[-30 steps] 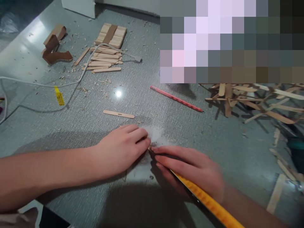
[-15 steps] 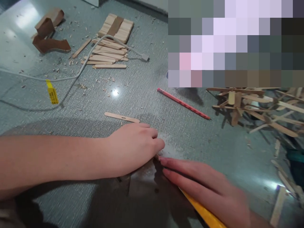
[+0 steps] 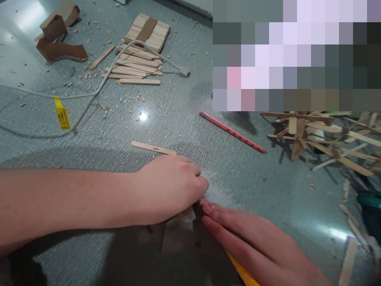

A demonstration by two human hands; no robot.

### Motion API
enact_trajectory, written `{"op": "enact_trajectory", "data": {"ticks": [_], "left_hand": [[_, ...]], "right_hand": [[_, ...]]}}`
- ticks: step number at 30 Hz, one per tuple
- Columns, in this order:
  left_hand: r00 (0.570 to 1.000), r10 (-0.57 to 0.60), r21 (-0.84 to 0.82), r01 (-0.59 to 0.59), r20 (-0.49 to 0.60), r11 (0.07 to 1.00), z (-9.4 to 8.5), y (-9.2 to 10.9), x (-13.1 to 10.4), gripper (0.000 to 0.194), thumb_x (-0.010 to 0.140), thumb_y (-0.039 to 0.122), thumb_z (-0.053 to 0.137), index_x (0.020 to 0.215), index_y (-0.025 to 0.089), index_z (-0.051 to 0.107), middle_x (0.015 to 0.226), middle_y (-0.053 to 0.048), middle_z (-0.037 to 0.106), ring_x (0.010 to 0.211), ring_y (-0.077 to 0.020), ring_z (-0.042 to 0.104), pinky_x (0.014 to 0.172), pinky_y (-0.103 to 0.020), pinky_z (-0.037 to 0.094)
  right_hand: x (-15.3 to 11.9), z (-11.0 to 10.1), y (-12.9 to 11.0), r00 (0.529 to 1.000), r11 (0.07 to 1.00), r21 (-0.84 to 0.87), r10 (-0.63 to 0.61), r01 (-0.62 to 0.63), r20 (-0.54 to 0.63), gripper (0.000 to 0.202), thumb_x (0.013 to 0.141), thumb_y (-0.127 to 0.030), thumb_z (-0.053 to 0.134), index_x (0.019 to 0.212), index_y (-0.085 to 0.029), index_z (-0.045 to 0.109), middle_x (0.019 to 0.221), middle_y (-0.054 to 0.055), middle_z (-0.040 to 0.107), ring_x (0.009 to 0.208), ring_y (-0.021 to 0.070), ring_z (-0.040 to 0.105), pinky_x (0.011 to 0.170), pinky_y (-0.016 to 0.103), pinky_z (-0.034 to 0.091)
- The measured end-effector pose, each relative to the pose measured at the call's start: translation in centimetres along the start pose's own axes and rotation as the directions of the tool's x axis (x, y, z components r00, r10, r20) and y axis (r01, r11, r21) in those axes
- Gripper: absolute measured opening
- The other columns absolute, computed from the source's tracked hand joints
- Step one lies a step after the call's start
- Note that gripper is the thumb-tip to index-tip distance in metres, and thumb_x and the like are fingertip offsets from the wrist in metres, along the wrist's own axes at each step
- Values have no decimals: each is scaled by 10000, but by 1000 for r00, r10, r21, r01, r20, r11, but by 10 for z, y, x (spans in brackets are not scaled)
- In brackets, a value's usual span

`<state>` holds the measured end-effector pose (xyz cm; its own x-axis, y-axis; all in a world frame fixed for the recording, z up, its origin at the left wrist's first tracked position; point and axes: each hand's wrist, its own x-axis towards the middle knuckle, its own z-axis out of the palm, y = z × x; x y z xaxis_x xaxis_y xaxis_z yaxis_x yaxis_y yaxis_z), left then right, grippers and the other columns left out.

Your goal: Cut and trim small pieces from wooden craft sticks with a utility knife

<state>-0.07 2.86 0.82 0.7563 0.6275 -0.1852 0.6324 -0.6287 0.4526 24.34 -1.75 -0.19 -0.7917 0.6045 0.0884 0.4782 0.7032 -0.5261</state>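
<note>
Yellow ruler (image 3: pixel 242 274) lies under right hand (image 3: pixel 256 242), fingers extended flat on it. Left hand (image 3: pixel 169 186) curled, fingertips pressed to grey floor (image 3: pixel 184 119) beside right fingertips; grasp indeterminate. Craft stick (image 3: pixel 153 147) just beyond.

Grey textured floor (image 3: pixel 178 119), wood shavings scattered. Red pencil (image 3: pixel 232 131) lies diagonally at centre. Single stick (image 3: pixel 153 147) lies flat, left of the pencil. Stick pile (image 3: pixel 139 65) at top, white cable (image 3: pixel 98 85) draped across it, yellow tag (image 3: pixel 62 115) on cable. Cardboard scraps (image 3: pixel 58 37) top left. Stick structure (image 3: pixel 321 139) at right.
</note>
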Motion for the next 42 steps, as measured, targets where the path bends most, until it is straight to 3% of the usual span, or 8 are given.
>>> {"op": "enact_trajectory", "data": {"ticks": [5,15,20,29,31,36,40,42], "left_hand": [[1000,3,-13,-3,-1,1000,-1,-2,0,102,921,170,699,819,170,702,818,-25,711,777,-213,669,670,-348,451],[999,-15,-33,16,30,999,-5,0,-1,97,931,188,691,836,180,677,829,-17,691,808,-212,658,655,-336,431],[998,-44,-34,46,45,998,-4,-1,0,81,931,170,687,851,184,689,835,-16,697,787,-210,651,655,-338,424],[969,89,-28,-98,-232,995,13,-4,-11,94,877,145,656,792,178,632,770,-3,635,668,-178,574,598,-334,413],[951,130,13,-132,-282,991,14,-4,-12,147,921,149,593,778,173,617,771,-16,637,672,-174,567,603,-329,426],[894,215,101,-191,-392,976,9,-2,-16,315,1024,144,397,847,160,657,840,-48,690,721,-177,603,639,-329,485],[859,232,140,-188,-456,972,8,1,-20,387,1054,146,311,898,149,665,913,-67,726,734,-175,632,637,-326,500],[853,234,143,-189,-466,972,9,2,-21,395,1064,155,290,924,150,659,936,-68,731,746,-167,641,657,-317,509]], "right_hand": [[18,5,1,974,987,-4,-160,161,-159,382,1038,-179,431,1334,-269,654,1112,5,801,951,175,786,952,222,624],[15,-7,-4,980,973,-134,-196,189,-44,363,1021,-135,406,1173,-201,728,1142,52,791,1056,186,762,1035,225,568],[11,1,3,953,960,-118,-271,255,-136,317,984,-102,481,1156,-177,737,1129,72,795,1080,191,754,1044,233,557],[9,12,-10,963,941,-221,-269,258,-22,263,914,-46,554,1087,-90,748,1156,135,779,1145,260,728,1026,340,604],[4,17,-8,979,959,-253,-165,130,-120,303,909,-75,584,1172,-105,731,1211,124,762,1104,264,747,919,330,665],[-8,27,-3,956,932,-308,-248,191,-158,345,942,-166,572,1220,-273,746,1251,15,754,1077,238,758,726,228,697],[-14,28,-16,976,921,-387,-110,29,-190,354,932,-110,581,1210,-253,747,1295,36,731,1127,263,737,768,290,708],[-17,30,-23,977,915,-402,-107,25,-182,357,940,-78,554,1193,-236,751,1304,47,725,1148,262,728,855,326,698]]}}
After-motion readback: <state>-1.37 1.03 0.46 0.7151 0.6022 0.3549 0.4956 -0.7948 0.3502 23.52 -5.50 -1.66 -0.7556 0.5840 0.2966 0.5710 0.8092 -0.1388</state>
